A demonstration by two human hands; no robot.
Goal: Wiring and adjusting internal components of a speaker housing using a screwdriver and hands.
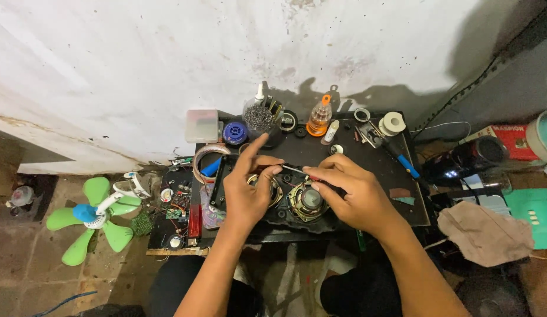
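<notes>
An opened black speaker housing (pixel 288 220) with two round speaker drivers lies on a small black worktable (pixel 344 149) in front of me. My left hand (pixel 247 191) rests over the left driver (pixel 274 189), index finger stretched up, thumb and fingers pinching a thin wire or rod. My right hand (pixel 353 194) lies beside the right driver (pixel 309 201) and pinches the same thin piece near its other end. Which part the piece belongs to is hard to tell.
At the table's back stand a white plastic box (pixel 202 125), a blue spool (pixel 234 132), a jar of screws (pixel 260 117), an orange bottle (pixel 319 119), tape rolls and a blue-handled tool (pixel 403 159). A green fan (pixel 94 217) and circuit boards (pixel 176 202) lie left; a cloth (pixel 485 232) lies right.
</notes>
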